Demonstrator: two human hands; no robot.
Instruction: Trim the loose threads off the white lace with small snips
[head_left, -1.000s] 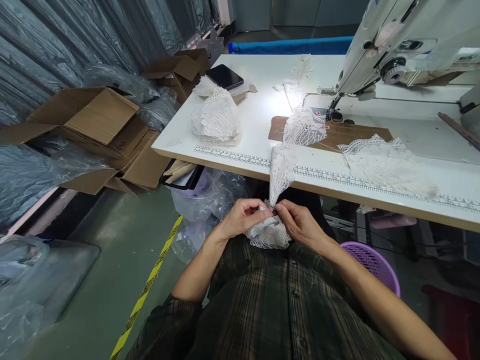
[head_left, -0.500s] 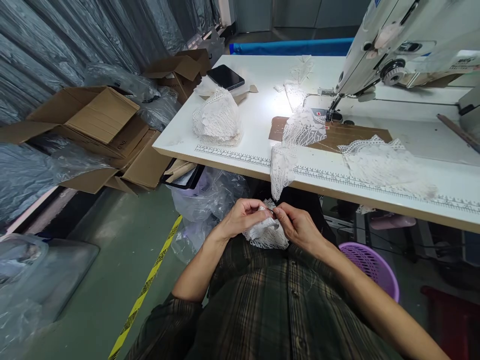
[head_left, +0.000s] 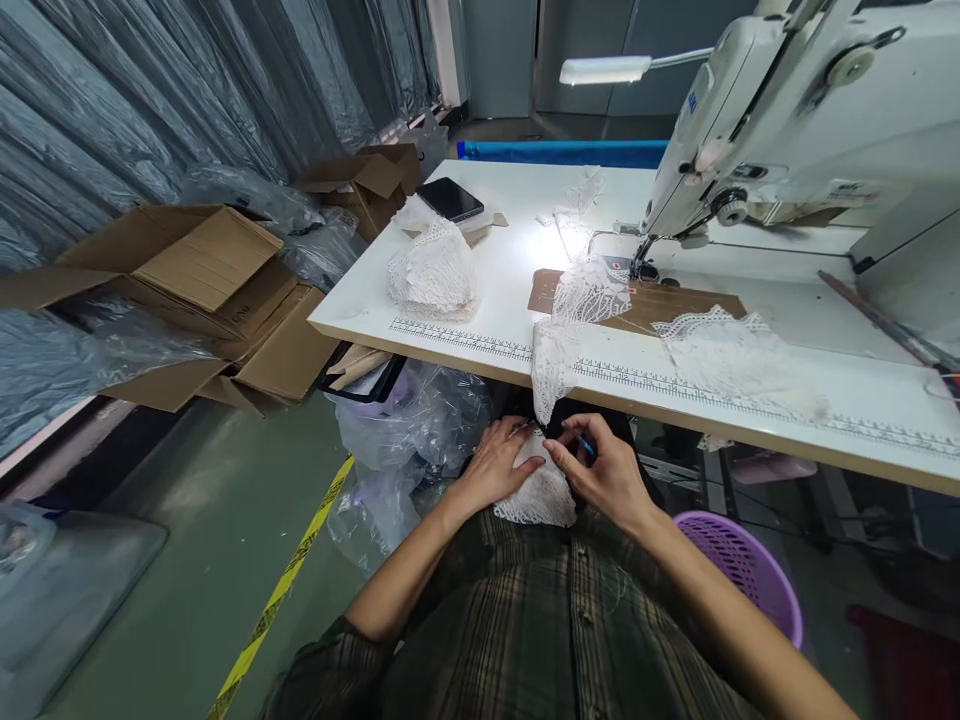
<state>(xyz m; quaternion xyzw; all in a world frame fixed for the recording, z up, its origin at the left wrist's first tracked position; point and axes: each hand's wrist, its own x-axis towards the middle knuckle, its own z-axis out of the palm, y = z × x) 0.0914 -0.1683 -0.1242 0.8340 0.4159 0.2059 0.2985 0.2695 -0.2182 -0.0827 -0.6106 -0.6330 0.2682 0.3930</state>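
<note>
A white lace piece (head_left: 536, 495) lies on my lap, below the table's front edge. My left hand (head_left: 499, 465) rests flat on its left side, fingers stretched and thumb apart. At the right of the lace, my right hand (head_left: 606, 468) is closed around a small blue-handled tool (head_left: 585, 444). Most of that tool is hidden by the fingers, so its exact kind is unclear. Just above my hands, a lace strip (head_left: 553, 370) hangs over the table edge, running back toward the sewing machine's needle area (head_left: 643, 262).
A white sewing machine (head_left: 720, 150) stands at the right of the table (head_left: 495, 270). Lace piles lie left (head_left: 433, 270) and right (head_left: 739, 360); a phone (head_left: 450, 199) sits behind the left one. A purple basket (head_left: 742, 570) is below right, cardboard boxes (head_left: 202, 265) at left.
My left hand has gone from pinching the lace to lying flat on it. The lace is now spread flatter, and a blue tool shows in my right hand. The view has tilted upward.
</note>
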